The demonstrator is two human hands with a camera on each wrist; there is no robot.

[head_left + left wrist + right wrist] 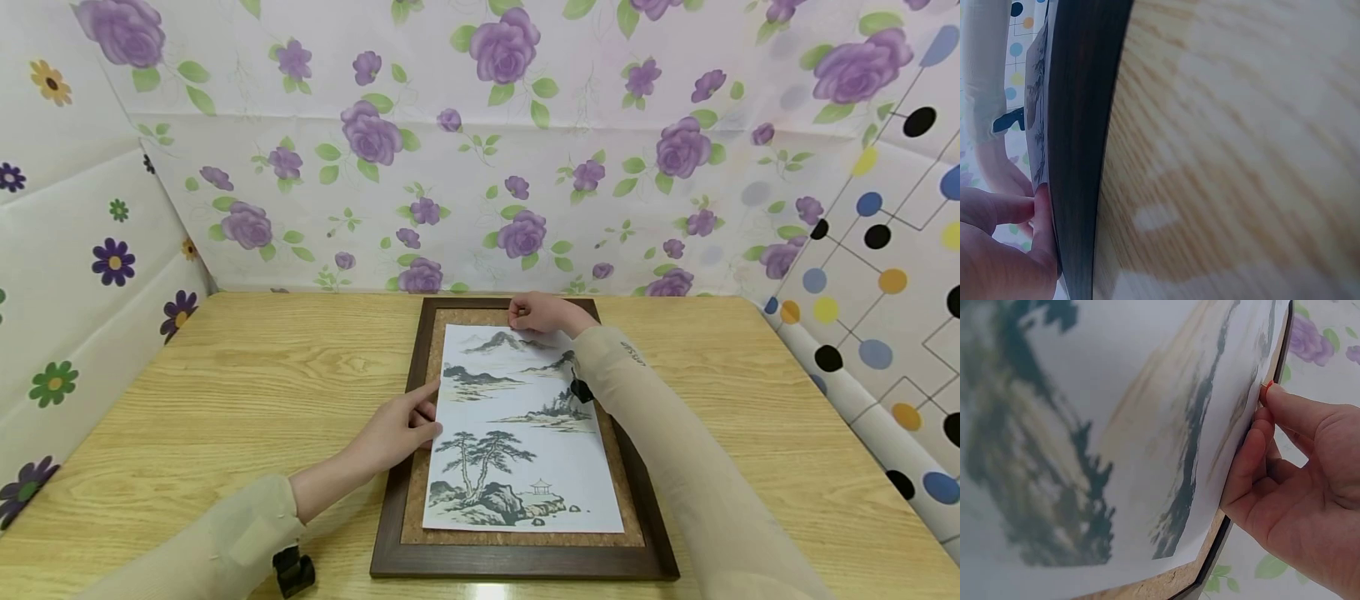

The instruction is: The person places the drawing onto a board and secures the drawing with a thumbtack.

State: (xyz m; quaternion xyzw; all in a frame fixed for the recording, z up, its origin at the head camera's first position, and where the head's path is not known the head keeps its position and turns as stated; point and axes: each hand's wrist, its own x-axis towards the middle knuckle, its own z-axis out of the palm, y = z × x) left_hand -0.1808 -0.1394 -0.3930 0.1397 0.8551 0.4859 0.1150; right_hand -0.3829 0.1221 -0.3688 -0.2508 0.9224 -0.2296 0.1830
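Observation:
A sheet of paper printed with an ink landscape lies on a cork board with a dark wooden frame. At the top edge of the sheet, my right hand pinches a small red push pin between thumb and forefinger. Its thin point faces the paper in the right wrist view, and the other fingers are bent against the sheet. My left hand rests at the sheet's left edge, over the frame's side, with forefinger and thumb reaching the paper.
Beneath the board is a light wood-grain table. A purple-flowered cloth covers the back wall. Other patterned cloths hang at the left and right. A dark wrist camera sits at the left cuff.

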